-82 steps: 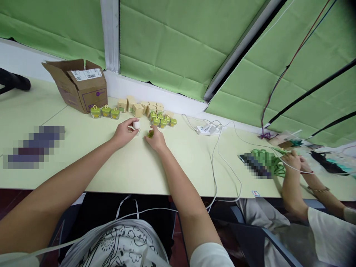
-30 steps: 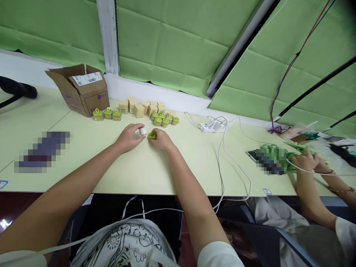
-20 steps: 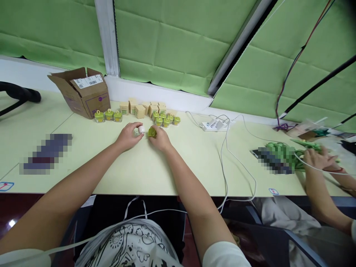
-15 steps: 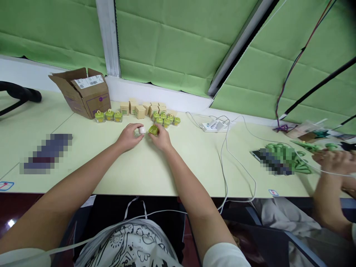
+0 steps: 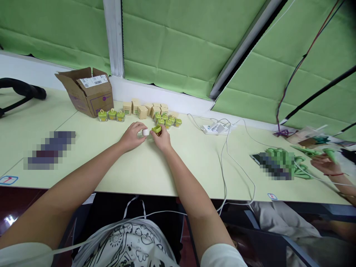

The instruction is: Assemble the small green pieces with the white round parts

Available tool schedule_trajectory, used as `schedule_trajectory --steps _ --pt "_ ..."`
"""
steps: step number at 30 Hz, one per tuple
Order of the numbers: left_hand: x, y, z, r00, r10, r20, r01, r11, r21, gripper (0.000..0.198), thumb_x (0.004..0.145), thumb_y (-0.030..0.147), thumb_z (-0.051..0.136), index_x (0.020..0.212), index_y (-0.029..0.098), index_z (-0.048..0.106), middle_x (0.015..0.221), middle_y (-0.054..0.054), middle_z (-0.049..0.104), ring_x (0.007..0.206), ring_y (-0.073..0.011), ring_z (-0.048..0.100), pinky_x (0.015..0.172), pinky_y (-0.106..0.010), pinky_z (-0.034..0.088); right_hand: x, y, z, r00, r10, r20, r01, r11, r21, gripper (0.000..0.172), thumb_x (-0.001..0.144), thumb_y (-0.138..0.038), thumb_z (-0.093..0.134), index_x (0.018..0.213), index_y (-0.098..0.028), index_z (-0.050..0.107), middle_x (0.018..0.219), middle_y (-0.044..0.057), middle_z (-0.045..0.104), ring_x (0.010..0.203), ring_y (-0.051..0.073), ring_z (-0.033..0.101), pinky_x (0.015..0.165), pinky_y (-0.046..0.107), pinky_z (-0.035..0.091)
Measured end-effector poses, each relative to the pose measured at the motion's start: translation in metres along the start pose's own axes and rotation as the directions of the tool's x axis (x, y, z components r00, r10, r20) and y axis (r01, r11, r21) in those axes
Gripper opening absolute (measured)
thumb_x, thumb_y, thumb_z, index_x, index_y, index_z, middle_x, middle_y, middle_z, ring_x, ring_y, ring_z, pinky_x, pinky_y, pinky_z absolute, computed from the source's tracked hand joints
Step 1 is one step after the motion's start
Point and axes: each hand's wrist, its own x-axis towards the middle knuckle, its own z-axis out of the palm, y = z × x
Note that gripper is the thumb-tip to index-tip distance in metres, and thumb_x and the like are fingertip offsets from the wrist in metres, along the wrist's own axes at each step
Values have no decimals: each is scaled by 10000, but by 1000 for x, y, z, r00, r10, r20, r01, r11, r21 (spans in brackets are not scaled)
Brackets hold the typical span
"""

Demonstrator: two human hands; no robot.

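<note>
My left hand [image 5: 131, 137] is closed, its thumb and fingers pinching a small white jar [image 5: 145, 132]; what is inside cannot be made out. Just to the right, my right hand [image 5: 162, 139] grips a green jar lid [image 5: 157, 128] turned so that its hollow side partly shows. Jar and lid are close together but apart, a little above the table. Behind the hands stand small clear jars with green lids, some in a left group [image 5: 112, 114] and several in a right group [image 5: 168, 122].
Small tan boxes [image 5: 142, 112] stand between the jar groups. An open cardboard carton [image 5: 93, 97] is at the back left. A power strip [image 5: 217, 128] with white cables lies to the right. At far right, a co-worker's hand [image 5: 324, 164] is near green objects [image 5: 302, 168].
My left hand has tilted the white jar and brought it slightly nearer the lid. The lid has turned in my right hand. The co-worker's hand has lifted a green piece.
</note>
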Motion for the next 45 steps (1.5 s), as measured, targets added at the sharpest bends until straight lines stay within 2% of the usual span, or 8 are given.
schedule_trajectory --steps 7,14,20,30,45 --pt "1 10 -2 998 -36 48 35 999 13 371 790 261 685 1155 228 626 1178 -84 666 1156 -284 596 1027 -449 487 0 -1 -1 1000 -2 -1 2 1000 -9 542 801 -471 672 1260 -204 564 926 2 685 810 183 636 800 309 517" --pt "1 8 -1 998 -49 25 48 999 22 461 789 254 677 1240 218 586 1153 -83 660 1115 -274 604 1011 -427 485 0 -2 0 1000 0 10 0 1000 5 538 801 -446 676 1265 -204 553 911 -3 681 792 178 634 786 301 513" --pt "1 10 -2 999 -31 27 30 999 21 435 793 251 671 1218 211 589 1132 -82 659 1099 -272 603 998 -426 484 0 0 -1 1000 -19 24 20 999 -38 551 818 -466 651 1290 -208 536 933 1 685 802 180 636 790 305 512" --pt "1 7 0 1000 1 4 -1 999 44 408 812 270 659 1209 206 591 1137 -84 658 1111 -277 591 999 -428 477 -1 -3 -1 1000 -24 10 24 1000 6 519 797 -442 688 1247 -212 572 876 -13 669 769 177 618 764 303 502" --pt "1 8 -1 999 -34 14 33 996 86 397 809 284 658 1194 210 597 1154 -80 669 1144 -282 583 1022 -433 455 -1 0 0 1000 -19 10 19 1000 23 516 782 -444 704 1232 -225 576 850 -20 659 756 184 609 756 319 490"
